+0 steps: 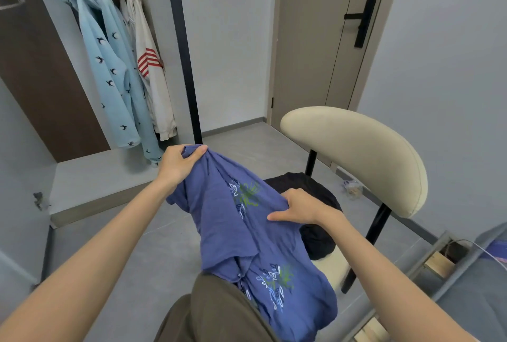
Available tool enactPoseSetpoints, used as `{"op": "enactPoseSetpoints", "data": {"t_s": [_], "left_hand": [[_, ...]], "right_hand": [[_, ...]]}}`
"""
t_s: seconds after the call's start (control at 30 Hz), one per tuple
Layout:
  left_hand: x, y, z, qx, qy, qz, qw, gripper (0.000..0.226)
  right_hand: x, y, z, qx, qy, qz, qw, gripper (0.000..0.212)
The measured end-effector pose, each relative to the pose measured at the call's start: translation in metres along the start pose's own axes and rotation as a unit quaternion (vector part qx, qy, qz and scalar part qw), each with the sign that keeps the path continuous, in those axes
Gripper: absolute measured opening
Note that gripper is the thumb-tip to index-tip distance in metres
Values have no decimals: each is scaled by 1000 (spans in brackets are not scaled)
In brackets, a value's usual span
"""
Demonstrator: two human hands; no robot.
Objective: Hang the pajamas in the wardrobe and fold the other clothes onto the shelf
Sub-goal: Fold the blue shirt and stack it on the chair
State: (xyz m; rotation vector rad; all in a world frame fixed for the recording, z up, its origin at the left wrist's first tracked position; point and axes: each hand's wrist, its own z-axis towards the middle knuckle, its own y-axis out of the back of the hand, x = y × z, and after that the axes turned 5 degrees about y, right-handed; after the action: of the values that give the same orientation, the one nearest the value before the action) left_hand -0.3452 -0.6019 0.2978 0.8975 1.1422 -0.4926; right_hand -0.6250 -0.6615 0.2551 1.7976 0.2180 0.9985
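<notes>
A blue garment with leaf prints hangs between my hands in front of me. My left hand grips its top edge, raised near the wardrobe's black post. Lower and to the right, my right hand pinches a fold of the same cloth. A black garment lies on the chair seat behind the blue one, partly hidden. In the open wardrobe, light blue pajamas with bird prints and a white garment with red stripes hang on hangers.
A beige chair with black legs stands to the right. The wardrobe's low grey shelf sits at floor level on the left. A closed door is at the back. A metal frame runs along the lower right.
</notes>
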Motion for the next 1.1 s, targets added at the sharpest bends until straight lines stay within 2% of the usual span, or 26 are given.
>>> {"op": "enactPoseSetpoints", "data": {"t_s": [0.07, 0.1, 0.17, 0.27, 0.3, 0.37, 0.4, 0.47, 0.57, 0.63, 0.67, 0.7, 0.73, 0.8, 0.87, 0.9, 1.0, 1.1], "left_hand": [[1, -3, -1, -4, -5, -1, 1000, 19], [2, -4, -1, -1, -7, 0, 1000, 18], [5, -6, -4, 31, -8, 13, 999, 13], [13, -6, -11, 100, -3, 44, 994, 9], [17, -5, -13, 125, 4, 46, 991, 7], [21, -1, -18, 168, 16, 42, 985, 6], [23, 1, -19, 184, 20, 43, 982, 9], [26, 6, -21, 207, 25, 49, 977, 11], [32, 13, -23, 234, 32, 62, 970, 11], [35, 16, -25, 254, 34, 72, 964, 16], [37, 16, -27, 261, 33, 82, 961, 17], [38, 16, -28, 263, 30, 90, 960, 16], [39, 16, -28, 263, 27, 95, 960, 16], [42, 16, -28, 261, 23, 92, 961, 16], [44, 16, -28, 260, 20, 85, 962, 16], [45, 16, -27, 259, 19, 84, 962, 16], [45, 17, -24, 248, 23, 79, 965, 16], [44, 14, -19, 205, 18, 68, 976, 19]], "right_hand": [[6, -12, -4, -24, 33, -13, 999, 36], [10, -21, -6, -10, 45, -33, 998, 38], [14, -40, -7, 82, 46, -77, 993, 34], [13, -64, -5, 251, 3, -61, 966, 14], [14, -69, -4, 283, -6, -48, 958, 16], [12, -76, 0, 288, 0, -26, 957, 45], [11, -78, 2, 271, 6, -22, 962, 52], [9, -83, 7, 203, 12, -1, 979, 51], [-1, -92, 18, 40, -17, 68, 997, 43], [-8, -100, 29, -55, -56, 115, 990, 33], [-10, -103, 36, -72, -71, 129, 986, 31], [-9, -106, 42, -64, -89, 150, 983, 38], [-7, -110, 48, -41, -115, 192, 974, 49], [-1, -117, 59, 13, -198, 323, 925, 64], [2, -124, 65, 33, -259, 419, 870, 64], [3, -127, 65, 26, -274, 451, 849, 56], [0, -128, 65, -88, -264, 504, 818, 21], [-5, -109, 64, -203, -193, 490, 825, 21]]}}
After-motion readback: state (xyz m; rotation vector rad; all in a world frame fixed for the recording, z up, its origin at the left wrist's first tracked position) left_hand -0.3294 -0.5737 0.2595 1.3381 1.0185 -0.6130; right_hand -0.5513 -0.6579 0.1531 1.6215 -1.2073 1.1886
